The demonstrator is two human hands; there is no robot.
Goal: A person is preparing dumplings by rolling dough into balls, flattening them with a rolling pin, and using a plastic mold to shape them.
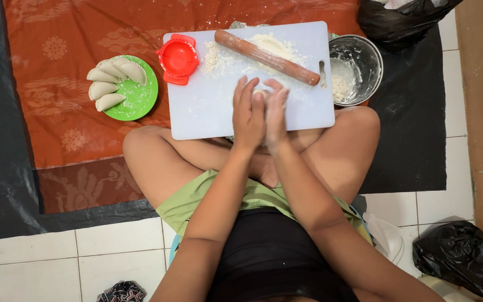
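My left hand [247, 114] and my right hand [275, 112] are pressed palm to palm over the near edge of a white cutting board [208, 106], with a small piece of pale dough [261, 93] between them, mostly hidden. A wooden rolling pin [266, 57] lies diagonally on the board's far side in scattered flour [269, 45]. A red dumpling press [178, 58] sits on the board's far left corner. Several folded dumplings [109, 83] lie on a green plate [141, 98] left of the board.
A metal bowl [364, 61] with flour residue stands right of the board. An orange patterned cloth [68, 128] over black plastic sheeting [1, 168] covers the white tiled floor. Black plastic bags lie at top right [403, 19] and bottom right [462, 257]. My crossed legs are under the board.
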